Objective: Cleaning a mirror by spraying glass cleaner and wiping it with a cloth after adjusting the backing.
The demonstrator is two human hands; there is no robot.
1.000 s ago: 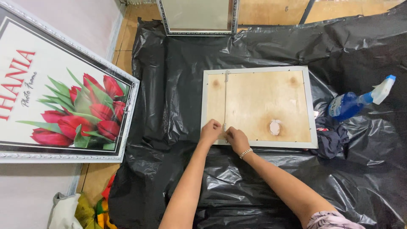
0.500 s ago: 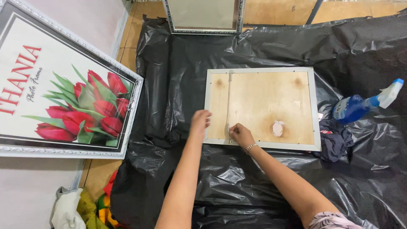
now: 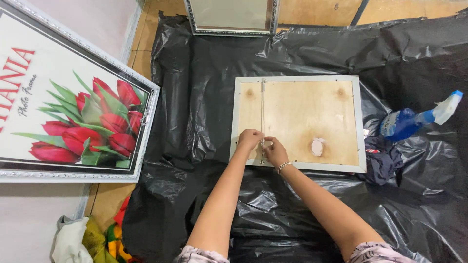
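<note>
Both hands have come back together at the near edge of the picture frame (image 3: 298, 123): half a second ago the left hand (image 3: 249, 139) sat apart near the frame's left rail, and now it is pinched shut beside the right hand (image 3: 276, 152), which is also closed, both gripping the lower end of the thin hanging cord (image 3: 263, 109). That cord runs straight up the plywood back from the hands to the far rail. The frame lies face down on the black plastic sheet (image 3: 195, 97) spread over the floor, with a pale patch (image 3: 317, 146) on its backing. To do this well, it looks wise to keep the cord taut and in line while the fingers work, and hold the frame from sliding on the slick plastic. A blue spray bottle (image 3: 407, 122) and dark cloth (image 3: 382, 158) lie to the right; a framed tulip print (image 3: 73, 112) leans at left.
</note>
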